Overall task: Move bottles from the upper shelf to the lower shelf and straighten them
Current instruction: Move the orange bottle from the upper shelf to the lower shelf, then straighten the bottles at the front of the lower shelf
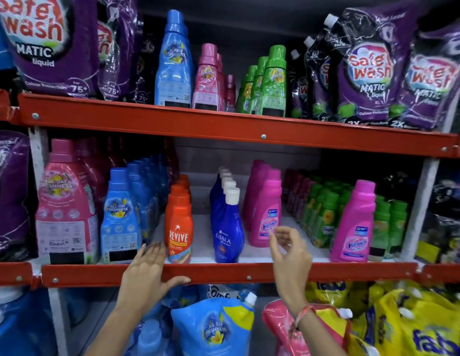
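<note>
On the upper shelf (pixel 223 124) stand a tall blue bottle (pixel 173 62), pink bottles (pixel 208 80) and green bottles (pixel 272 83). The lower shelf (pixel 223 274) holds rows of blue bottles (pixel 120 217), orange Revive bottles (pixel 179 227), dark blue Ujala bottles (pixel 226 227), pink Vanish bottles (pixel 266 211) and small green bottles (pixel 324 217). My left hand (pixel 146 273) rests flat on the lower shelf's red front edge, beside the front Revive bottle, holding nothing. My right hand (pixel 289 255) hovers with fingers apart in front of the Vanish row, empty.
Purple Safe Wash pouches (pixel 370 73) fill both ends of the upper shelf. A large pink bottle (pixel 66 206) stands at the lower shelf's left. A lone Vanish bottle (pixel 353 224) stands among the green ones. Below are blue (pixel 213 327) and yellow (pixel 416 325) pouches.
</note>
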Demonstrator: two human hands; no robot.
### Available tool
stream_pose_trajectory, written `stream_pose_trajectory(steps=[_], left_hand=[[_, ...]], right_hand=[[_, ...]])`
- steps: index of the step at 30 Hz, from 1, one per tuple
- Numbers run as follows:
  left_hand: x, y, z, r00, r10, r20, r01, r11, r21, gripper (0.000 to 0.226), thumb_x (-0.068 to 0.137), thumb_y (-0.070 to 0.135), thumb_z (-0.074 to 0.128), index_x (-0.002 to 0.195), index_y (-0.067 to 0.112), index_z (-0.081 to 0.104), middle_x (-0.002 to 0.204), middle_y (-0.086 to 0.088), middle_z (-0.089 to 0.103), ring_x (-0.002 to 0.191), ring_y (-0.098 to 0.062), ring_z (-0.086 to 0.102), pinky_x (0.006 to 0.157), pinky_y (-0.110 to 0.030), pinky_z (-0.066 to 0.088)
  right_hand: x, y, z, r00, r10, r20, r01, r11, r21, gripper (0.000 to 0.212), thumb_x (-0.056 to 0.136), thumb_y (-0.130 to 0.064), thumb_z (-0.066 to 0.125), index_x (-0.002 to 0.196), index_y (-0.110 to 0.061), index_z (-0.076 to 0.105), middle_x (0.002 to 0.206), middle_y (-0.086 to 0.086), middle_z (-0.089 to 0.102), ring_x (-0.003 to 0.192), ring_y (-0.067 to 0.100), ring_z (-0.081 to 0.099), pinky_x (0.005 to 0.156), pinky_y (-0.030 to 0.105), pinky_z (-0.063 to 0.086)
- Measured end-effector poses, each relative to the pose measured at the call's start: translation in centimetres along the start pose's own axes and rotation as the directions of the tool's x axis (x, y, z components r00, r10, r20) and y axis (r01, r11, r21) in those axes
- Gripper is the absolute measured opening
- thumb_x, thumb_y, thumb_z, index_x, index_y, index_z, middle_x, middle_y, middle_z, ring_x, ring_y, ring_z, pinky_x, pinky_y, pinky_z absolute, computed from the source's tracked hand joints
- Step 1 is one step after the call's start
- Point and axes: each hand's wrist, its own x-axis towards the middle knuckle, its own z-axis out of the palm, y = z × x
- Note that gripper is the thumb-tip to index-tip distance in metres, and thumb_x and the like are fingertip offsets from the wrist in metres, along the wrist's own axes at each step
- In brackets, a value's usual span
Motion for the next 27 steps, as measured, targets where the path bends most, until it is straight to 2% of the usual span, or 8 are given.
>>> stream_pose_trajectory(steps=[2, 6, 10, 13, 18, 23, 27], left_hand=[[0.0, 0.0, 0.2, 1.0, -0.007, -0.009, 0.007, 1.0, -0.003, 0.11, 0.072, 0.089, 0.024, 0.112, -0.004, 0.067, 0.113, -0.018, 0.07, 0.107, -0.026, 0.066, 0.105, -0.037, 0.037], [0.0, -0.2, 0.3, 1.0, -0.012, -0.029, 0.012, 1.0, -0.008, 0.111, 0.071, 0.089, 0.023, 0.113, -0.004, 0.067, 0.115, -0.019, 0.069, 0.107, -0.028, 0.066, 0.105, -0.038, 0.037], [-0.1, 0.0, 0.2, 0.999, -0.018, -0.038, 0.018, 1.0, -0.01, 0.109, 0.071, 0.088, 0.028, 0.111, -0.007, 0.067, 0.113, -0.022, 0.069, 0.105, -0.031, 0.067, 0.104, -0.036, 0.026], [0.0, 0.0, 0.2, 0.999, -0.019, -0.03, 0.019, 1.0, -0.002, 0.11, 0.072, 0.087, 0.027, 0.11, -0.008, 0.067, 0.112, -0.023, 0.069, 0.104, -0.032, 0.067, 0.104, -0.036, 0.025], [0.0, 0.0, 0.4, 0.999, -0.019, -0.033, 0.019, 1.0, 0.014, 0.111, 0.072, 0.087, 0.027, 0.109, -0.009, 0.066, 0.11, -0.024, 0.069, 0.102, -0.032, 0.068, 0.104, -0.036, 0.025], [0.1, 0.0, 0.4, 0.999, -0.019, -0.049, 0.02, 1.0, 0.013, 0.11, 0.072, 0.087, 0.027, 0.109, -0.01, 0.066, 0.11, -0.025, 0.069, 0.102, -0.033, 0.068, 0.104, -0.037, 0.025], [0.0, 0.0, 0.4, 0.999, -0.016, -0.043, 0.016, 1.0, 0.006, 0.11, 0.073, 0.086, 0.027, 0.109, -0.011, 0.065, 0.111, -0.026, 0.068, 0.103, -0.034, 0.067, 0.104, -0.037, 0.026]], right_hand=[[1.1, 2.0, -1.6, 0.993, 0.024, -0.117, -0.03, 0.998, -0.054, 0.016, 0.087, -0.016, 0.068, 0.101, -0.012, 0.062, 0.094, 0.005, 0.064, 0.091, 0.023, 0.06, 0.082, 0.039, 0.05], [3.6, 5.1, -4.1, 0.957, 0.093, -0.274, -0.145, 0.974, -0.173, 0.043, 0.085, -0.015, 0.07, 0.121, -0.003, 0.052, 0.117, 0.018, 0.054, 0.111, 0.032, 0.048, 0.092, 0.033, 0.037], [6.2, 6.7, -5.6, 0.931, 0.144, -0.335, -0.235, 0.939, -0.25, 0.069, 0.08, -0.016, 0.075, 0.135, 0.002, 0.037, 0.135, 0.026, 0.04, 0.124, 0.042, 0.038, 0.104, 0.052, 0.037], [8.0, 7.8, -6.3, 0.919, 0.184, -0.348, -0.285, 0.922, -0.264, 0.081, 0.077, -0.018, 0.078, 0.139, 0.003, 0.03, 0.142, 0.028, 0.033, 0.127, 0.045, 0.033, 0.106, 0.056, 0.032], [9.5, 8.7, -7.8, 0.905, 0.292, -0.308, -0.369, 0.9, -0.231, 0.087, 0.078, -0.024, 0.078, 0.143, 0.005, 0.027, 0.144, 0.03, 0.037, 0.131, 0.048, 0.035, 0.108, 0.052, 0.029], [9.5, 8.9, -7.8, 0.916, 0.269, -0.297, -0.346, 0.906, -0.245, 0.085, 0.075, -0.027, 0.08, 0.139, 0.005, 0.035, 0.138, 0.03, 0.045, 0.129, 0.045, 0.041, 0.105, 0.051, 0.034], [8.7, 7.6, -6.6, 0.955, 0.215, -0.203, -0.259, 0.94, -0.223, 0.087, 0.076, -0.037, 0.078, 0.141, 0.001, 0.036, 0.138, 0.025, 0.049, 0.128, 0.041, 0.046, 0.104, 0.051, 0.039]])
